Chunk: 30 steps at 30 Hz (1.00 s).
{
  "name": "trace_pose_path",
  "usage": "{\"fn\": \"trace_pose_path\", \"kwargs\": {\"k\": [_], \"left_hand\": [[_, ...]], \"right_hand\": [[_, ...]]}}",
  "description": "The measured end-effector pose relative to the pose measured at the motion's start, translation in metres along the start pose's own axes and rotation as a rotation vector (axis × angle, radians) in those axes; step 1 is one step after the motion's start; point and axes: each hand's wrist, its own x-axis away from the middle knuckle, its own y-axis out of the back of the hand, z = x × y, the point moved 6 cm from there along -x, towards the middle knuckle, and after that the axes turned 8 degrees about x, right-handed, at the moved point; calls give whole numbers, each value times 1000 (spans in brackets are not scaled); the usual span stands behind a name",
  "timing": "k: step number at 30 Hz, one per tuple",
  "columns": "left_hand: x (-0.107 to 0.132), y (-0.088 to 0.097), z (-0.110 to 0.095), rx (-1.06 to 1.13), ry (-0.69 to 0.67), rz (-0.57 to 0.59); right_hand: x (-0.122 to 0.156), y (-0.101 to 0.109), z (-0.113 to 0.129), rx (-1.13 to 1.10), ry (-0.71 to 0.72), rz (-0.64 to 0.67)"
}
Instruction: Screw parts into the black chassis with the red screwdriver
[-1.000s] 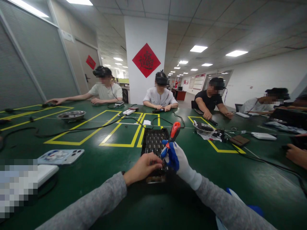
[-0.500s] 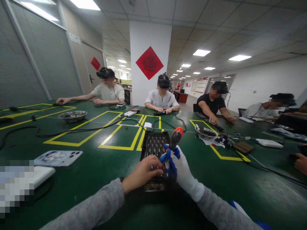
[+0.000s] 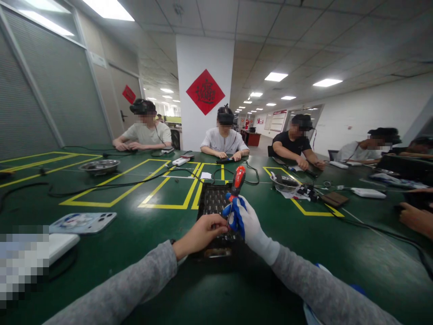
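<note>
A black tray-like device with rows of small parts (image 3: 214, 201) lies on the green table (image 3: 142, 234) straight ahead of me. My right hand (image 3: 246, 221), in a white glove with blue fingertips, grips a screwdriver with a red and black handle (image 3: 237, 181), held nearly upright with its tip down on the device. My bare left hand (image 3: 199, 234) rests on the near part of the device, fingers pinched close to the screwdriver tip. What the left fingers pinch is hidden.
A phone in a pale case (image 3: 83, 222) and a white box (image 3: 59, 243) lie at the left. Metal bowls (image 3: 99, 167) (image 3: 286, 183), cables (image 3: 111, 184) and yellow floor-tape outlines (image 3: 169, 192) mark the table. Several people sit along the far side. Another person's hand (image 3: 414, 219) rests at the right edge.
My view has shifted slightly. Both hands stay on the device, and the screwdriver has tipped a little more upright. The person at far left has drawn the outstretched arm in.
</note>
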Motion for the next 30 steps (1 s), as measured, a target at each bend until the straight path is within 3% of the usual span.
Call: {"fn": "trace_pose_path", "kwargs": {"k": [5, 13, 17, 24, 30], "left_hand": [[-2, 1, 2, 14, 0, 1], [2, -3, 7, -4, -18, 18], [3, -2, 8, -15, 22, 19], [1, 0, 11, 34, 105, -37], [1, -3, 14, 90, 152, -16]], "right_hand": [[1, 4, 0, 54, 57, -52], [5, -1, 2, 76, 2, 16], [7, -1, 0, 76, -26, 65], [9, 0, 2, 74, 11, 32], [7, -1, 2, 89, -11, 14]]}}
